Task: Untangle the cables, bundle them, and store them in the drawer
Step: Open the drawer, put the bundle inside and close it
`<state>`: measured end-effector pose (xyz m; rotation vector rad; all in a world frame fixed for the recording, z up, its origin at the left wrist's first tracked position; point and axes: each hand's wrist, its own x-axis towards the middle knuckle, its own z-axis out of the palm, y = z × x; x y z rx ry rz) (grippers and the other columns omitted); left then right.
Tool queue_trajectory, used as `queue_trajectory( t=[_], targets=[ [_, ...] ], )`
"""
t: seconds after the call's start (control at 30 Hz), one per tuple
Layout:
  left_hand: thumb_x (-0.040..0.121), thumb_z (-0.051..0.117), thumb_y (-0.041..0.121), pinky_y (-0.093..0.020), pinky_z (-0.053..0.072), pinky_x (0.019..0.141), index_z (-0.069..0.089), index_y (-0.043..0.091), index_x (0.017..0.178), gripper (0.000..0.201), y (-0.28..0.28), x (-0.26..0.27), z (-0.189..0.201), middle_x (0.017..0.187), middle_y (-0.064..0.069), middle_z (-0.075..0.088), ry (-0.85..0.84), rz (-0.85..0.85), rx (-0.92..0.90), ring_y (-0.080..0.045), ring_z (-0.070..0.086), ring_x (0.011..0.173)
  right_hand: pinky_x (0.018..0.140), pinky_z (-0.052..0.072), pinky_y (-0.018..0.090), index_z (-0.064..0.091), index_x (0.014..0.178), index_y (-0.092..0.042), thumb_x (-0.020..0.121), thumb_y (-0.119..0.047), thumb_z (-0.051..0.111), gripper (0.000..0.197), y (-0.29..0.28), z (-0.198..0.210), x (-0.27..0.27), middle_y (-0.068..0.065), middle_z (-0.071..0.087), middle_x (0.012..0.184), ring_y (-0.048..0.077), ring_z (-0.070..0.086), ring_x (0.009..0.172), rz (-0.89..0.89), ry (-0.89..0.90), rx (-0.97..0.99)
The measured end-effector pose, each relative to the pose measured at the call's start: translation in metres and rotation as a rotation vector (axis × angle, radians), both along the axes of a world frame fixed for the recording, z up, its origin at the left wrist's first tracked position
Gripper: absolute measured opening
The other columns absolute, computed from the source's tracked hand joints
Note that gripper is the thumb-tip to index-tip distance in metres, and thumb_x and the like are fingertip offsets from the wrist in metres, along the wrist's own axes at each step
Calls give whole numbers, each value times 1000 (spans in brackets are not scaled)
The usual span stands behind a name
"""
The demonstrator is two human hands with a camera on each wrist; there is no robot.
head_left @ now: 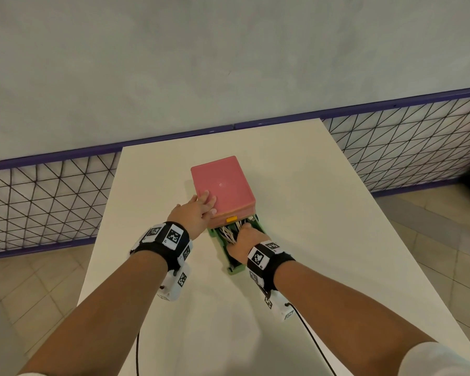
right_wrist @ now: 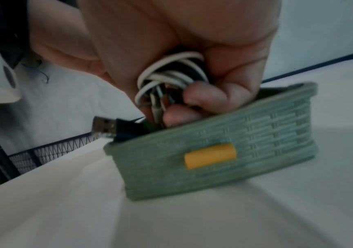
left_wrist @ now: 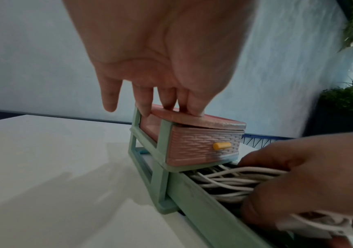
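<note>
A small drawer unit with a pink top (head_left: 222, 183) stands on the white table (head_left: 310, 213). Its green lower drawer (head_left: 235, 269) (left_wrist: 194, 198) (right_wrist: 213, 151) is pulled out toward me. My left hand (head_left: 198, 210) (left_wrist: 160, 83) presses flat on the pink top, fingers straight. My right hand (head_left: 244, 241) (left_wrist: 298, 176) (right_wrist: 192, 75) reaches into the green drawer and grips a bundle of white and black cables (head_left: 229, 233) (left_wrist: 230, 181) (right_wrist: 171, 75). A black USB plug (right_wrist: 107, 126) sticks out over the drawer's front rim.
The pink upper drawer (left_wrist: 203, 147) with a yellow knob (left_wrist: 221, 146) is pushed in. The green drawer's front carries a yellow knob (right_wrist: 210, 155) as well. A purple-framed mesh fence (head_left: 52, 191) runs behind the table. A dark green plant (left_wrist: 345, 104) stands to the right.
</note>
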<state>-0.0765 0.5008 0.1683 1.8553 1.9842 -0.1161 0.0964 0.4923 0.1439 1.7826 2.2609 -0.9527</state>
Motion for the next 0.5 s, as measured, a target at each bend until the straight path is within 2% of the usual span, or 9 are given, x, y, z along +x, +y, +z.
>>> queue_trajectory(
  t=[0.13, 0.2, 0.27, 0.3, 0.37, 0.43, 0.5],
  targets=[
    [102, 26, 42, -51, 21, 116, 21, 30, 151, 51, -1, 0, 2, 162, 6, 4, -24, 1, -1, -19, 16, 148, 74, 54, 34, 45, 114, -3, 82, -41, 56, 51, 1, -2, 2, 8, 64, 102, 28, 64, 87, 51, 39, 8],
    [102, 27, 42, -49, 21, 116, 23, 30, 150, 50, -3, 0, 1, 162, 8, 6, -55, 10, 16, -18, 21, 147, 69, 48, 31, 45, 115, -3, 83, -37, 57, 48, 1, -5, 4, 9, 62, 106, 26, 60, 85, -3, 83, -40],
    [102, 29, 41, -47, 23, 116, 25, 31, 150, 49, -4, -1, 1, 161, 9, 7, -97, 2, 29, -16, 25, 145, 68, 45, 30, 43, 119, -3, 85, -33, 57, 48, -4, -9, 2, 10, 58, 108, 23, 54, 82, -133, 145, -125],
    [102, 29, 41, -47, 23, 116, 25, 31, 149, 49, -4, -2, 0, 161, 10, 7, -114, -4, 30, -16, 27, 144, 68, 45, 30, 41, 121, -4, 86, -33, 57, 48, -8, -12, 0, 11, 57, 110, 23, 55, 84, -193, 163, -139],
    [102, 30, 41, -47, 23, 116, 25, 32, 149, 48, -4, -3, -1, 160, 12, 7, -131, -10, 26, -15, 28, 144, 73, 45, 32, 35, 126, -5, 87, -35, 57, 53, -19, -18, -5, 12, 52, 121, 27, 59, 97, -238, 123, -80],
    [102, 31, 41, -47, 23, 116, 26, 33, 149, 48, -5, -4, -1, 160, 13, 7, -146, -9, 28, -15, 28, 144, 81, 48, 36, 25, 136, -3, 90, -38, 54, 65, -27, -23, -9, 14, 44, 131, 31, 59, 108, -218, 76, -8],
    [102, 32, 40, -45, 24, 116, 27, 33, 148, 48, -5, -4, -2, 160, 13, 7, -156, -4, 38, -15, 28, 144, 84, 49, 38, 17, 142, -2, 91, -43, 51, 73, -30, -25, -11, 14, 39, 135, 33, 59, 110, -191, 56, 50]
  ],
)
